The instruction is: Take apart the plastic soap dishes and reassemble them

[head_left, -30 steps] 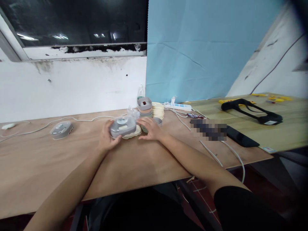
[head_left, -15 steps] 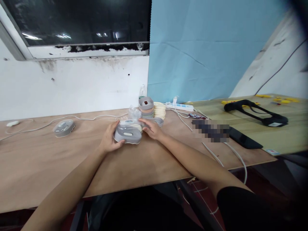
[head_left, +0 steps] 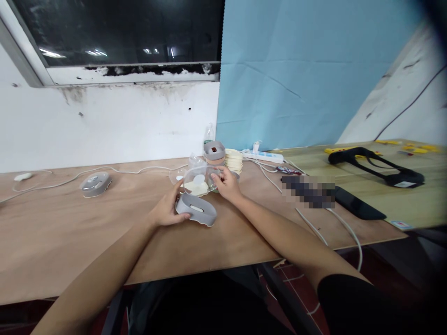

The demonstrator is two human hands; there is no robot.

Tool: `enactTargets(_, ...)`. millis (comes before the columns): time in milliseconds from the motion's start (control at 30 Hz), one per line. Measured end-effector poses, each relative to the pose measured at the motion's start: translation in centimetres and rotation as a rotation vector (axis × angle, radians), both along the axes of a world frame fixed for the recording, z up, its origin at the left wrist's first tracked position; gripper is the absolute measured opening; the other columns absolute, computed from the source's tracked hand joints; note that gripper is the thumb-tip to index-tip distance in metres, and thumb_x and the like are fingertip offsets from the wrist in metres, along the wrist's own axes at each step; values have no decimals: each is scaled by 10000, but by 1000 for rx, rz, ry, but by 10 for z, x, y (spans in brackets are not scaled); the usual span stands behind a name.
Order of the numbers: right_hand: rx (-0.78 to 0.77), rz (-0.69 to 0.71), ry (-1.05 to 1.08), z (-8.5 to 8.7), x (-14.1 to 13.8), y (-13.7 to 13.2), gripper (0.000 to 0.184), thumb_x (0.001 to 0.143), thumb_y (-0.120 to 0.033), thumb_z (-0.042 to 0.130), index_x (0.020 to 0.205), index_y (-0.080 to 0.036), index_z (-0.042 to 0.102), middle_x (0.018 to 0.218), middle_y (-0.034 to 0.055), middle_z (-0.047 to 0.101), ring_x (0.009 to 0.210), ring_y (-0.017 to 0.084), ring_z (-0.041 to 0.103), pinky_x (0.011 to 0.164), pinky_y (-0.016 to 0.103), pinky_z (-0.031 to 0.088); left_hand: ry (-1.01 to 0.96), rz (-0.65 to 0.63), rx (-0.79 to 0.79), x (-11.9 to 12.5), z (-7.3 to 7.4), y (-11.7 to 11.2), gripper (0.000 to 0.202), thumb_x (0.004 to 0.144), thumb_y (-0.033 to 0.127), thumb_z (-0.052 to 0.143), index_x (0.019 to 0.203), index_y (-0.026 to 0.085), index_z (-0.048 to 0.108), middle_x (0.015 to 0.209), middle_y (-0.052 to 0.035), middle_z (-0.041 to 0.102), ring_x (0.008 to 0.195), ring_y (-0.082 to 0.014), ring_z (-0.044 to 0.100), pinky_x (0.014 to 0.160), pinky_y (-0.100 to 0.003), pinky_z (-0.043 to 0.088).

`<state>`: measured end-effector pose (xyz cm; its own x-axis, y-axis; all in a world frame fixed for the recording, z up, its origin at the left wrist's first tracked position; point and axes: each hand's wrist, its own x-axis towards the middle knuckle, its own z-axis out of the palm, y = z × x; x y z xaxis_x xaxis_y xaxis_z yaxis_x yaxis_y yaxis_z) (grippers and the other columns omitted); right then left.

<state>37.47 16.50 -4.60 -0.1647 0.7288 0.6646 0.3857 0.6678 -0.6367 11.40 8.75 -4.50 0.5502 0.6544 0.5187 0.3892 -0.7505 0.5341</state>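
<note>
My left hand [head_left: 167, 211] grips a grey oval tray [head_left: 195, 210] and holds it just above the wooden table [head_left: 70, 232]. My right hand [head_left: 227, 182] pinches a clear plastic lid [head_left: 200, 179] lifted off it, tilted up. A cream insert [head_left: 195, 188] lies under the lid. Behind them stands a stack of grey and coloured trays [head_left: 213, 153] beside a pile of cream inserts [head_left: 233, 160].
Another closed grey tray [head_left: 95, 182] sits to the left near a white cable [head_left: 132, 170]. A power strip [head_left: 267, 157], a dark flat device [head_left: 356, 204] and a black strap [head_left: 377, 165] lie to the right. A water bottle [head_left: 208, 133] stands by the wall.
The grey tray and its clear lid have come apart: my left hand drew the tray toward me while my right hand lifted the lid up and back.
</note>
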Motion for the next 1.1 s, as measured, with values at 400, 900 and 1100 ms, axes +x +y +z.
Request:
enactTargets(400,-99,31,148,3,-2,0,390,866,-484,528,1094,-185,631,472,-64,489,397,103,436,411,219,359,295,85,105,-3,4,-3,1032,654,559,749,1489,261,222,1471,-136,404,1286,-365,461,997,-475,451)
enactTargets(900,259,217,-229,7,-3,-12,734,740,-640,634,1303,-199,470,1042,105,679,948,246,637,836,391,505,-481,130,-394,-9,-11,21,962,655,464,789,1410,232,239,1538,-216,237,1326,-334,425,992,-497,464)
enactTargets(1100,359,343,-522,9,-23,-31,711,721,-513,692,1331,-219,476,1192,108,647,1041,272,622,906,419,481,-570,228,-439,-4,-10,23,912,682,468,755,1421,238,274,1523,-183,297,1314,-359,428,740,-395,583)
